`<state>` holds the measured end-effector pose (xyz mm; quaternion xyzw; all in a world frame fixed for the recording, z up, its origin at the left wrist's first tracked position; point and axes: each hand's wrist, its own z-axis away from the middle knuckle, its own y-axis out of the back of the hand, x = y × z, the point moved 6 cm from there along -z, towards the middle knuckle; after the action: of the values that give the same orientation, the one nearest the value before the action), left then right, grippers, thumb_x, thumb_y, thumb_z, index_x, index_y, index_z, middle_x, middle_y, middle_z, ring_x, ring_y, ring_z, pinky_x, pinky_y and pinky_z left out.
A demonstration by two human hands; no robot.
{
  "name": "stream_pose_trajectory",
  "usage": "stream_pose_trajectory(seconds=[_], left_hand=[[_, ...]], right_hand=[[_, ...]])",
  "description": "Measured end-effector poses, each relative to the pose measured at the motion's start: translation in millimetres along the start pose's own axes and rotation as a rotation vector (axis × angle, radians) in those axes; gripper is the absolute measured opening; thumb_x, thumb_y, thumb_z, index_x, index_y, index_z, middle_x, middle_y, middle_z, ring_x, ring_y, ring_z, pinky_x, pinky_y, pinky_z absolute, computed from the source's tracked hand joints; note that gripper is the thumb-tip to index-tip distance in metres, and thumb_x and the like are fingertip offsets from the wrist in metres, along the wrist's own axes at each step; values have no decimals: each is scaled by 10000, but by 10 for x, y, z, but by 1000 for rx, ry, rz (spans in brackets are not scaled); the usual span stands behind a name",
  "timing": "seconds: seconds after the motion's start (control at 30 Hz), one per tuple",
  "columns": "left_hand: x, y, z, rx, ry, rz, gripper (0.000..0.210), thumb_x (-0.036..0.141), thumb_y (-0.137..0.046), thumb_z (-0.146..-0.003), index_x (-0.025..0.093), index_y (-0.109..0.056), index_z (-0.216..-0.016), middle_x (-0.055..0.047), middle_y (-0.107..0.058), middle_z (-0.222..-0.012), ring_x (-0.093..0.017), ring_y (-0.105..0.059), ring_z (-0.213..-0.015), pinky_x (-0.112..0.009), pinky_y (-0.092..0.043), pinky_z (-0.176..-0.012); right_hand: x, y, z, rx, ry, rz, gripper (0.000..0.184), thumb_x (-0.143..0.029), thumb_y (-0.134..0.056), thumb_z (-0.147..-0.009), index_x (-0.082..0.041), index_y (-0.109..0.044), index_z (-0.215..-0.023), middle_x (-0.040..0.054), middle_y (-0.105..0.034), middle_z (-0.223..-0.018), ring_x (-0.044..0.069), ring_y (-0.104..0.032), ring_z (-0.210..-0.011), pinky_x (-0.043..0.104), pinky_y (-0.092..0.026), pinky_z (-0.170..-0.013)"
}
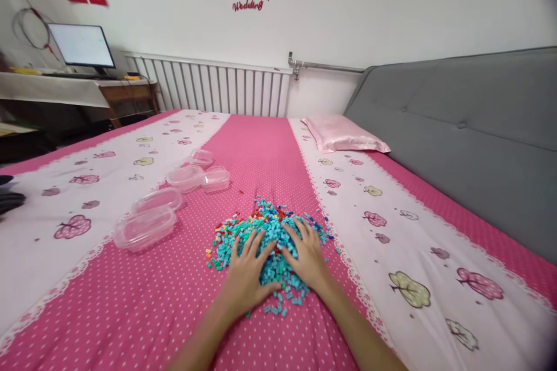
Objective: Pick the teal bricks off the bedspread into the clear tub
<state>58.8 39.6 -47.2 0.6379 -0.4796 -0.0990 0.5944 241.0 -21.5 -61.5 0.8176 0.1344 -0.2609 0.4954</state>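
Note:
A spread-out heap of small plastic building bricks [278, 266] lies on the pink bed cover, mostly turquoise, with red, dark blue, green and a few yellow ones mixed in. On the left side of the heap rests my left hand [248, 272], palm down, its fingers spread over the bricks. My right hand [308, 252] lies likewise on the right side, fingers apart. Neither hand is closed around anything; the bricks under the palms are hidden. A few loose bricks lie near my wrists and around the heap's edges.
Several clear plastic containers [145, 227] stand on the bed to the left of the heap. Farther back are a pink pillow [342, 134], a grey padded headboard [461, 127] and a white radiator [217, 86]. A desk with a monitor [82, 45] is at the far left.

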Motion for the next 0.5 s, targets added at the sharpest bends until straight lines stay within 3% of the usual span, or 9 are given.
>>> stream_pose_trajectory(seconds=[0.1,0.2,0.27,0.4,0.5], left_hand=[[-289,169,-155,124,140,-32,564,514,-624,-890,272,-599,-1399,-147,-421,-1579,-401,-271,-1517,-657,-109,-1235],[-593,288,-202,249,299,-8,512,437,-570,-934,159,-607,-1363,-226,-432,-1529,-448,-304,-1475,-703,-191,-1182],[-661,239,-224,281,356,51,528,440,-607,-925,141,-583,-1360,-217,-476,-1480,-417,-377,-1431,-677,-271,-1163],[-506,-23,-464,260,350,239,455,436,-592,-968,171,-565,-1337,-122,-567,-1391,-281,-534,-1305,-555,-425,-1119],[-382,-136,-711,207,319,369,429,407,-612,-964,163,-578,-1316,-117,-588,-1358,-266,-579,-1244,-530,-487,-1066]], right_hand=[[322,216,-340,96,-95,-12,411,-405,-619,-961,-222,-605,-1327,113,-567,-1419,289,-540,-1297,560,-435,-1090],[666,393,-411,219,-252,-38,383,-391,-614,-971,-202,-597,-1302,106,-587,-1366,249,-608,-1174,493,-524,-987],[780,348,-375,243,-342,-77,371,-389,-610,-974,-203,-600,-1295,105,-598,-1344,238,-622,-1140,473,-540,-961],[576,-41,-462,151,-338,-232,356,-391,-606,-976,-203,-610,-1278,102,-611,-1324,230,-630,-1122,460,-548,-948],[253,-256,-639,66,-240,-373,371,-390,-613,-972,-198,-603,-1289,103,-610,-1325,233,-632,-1123,463,-551,-944]])
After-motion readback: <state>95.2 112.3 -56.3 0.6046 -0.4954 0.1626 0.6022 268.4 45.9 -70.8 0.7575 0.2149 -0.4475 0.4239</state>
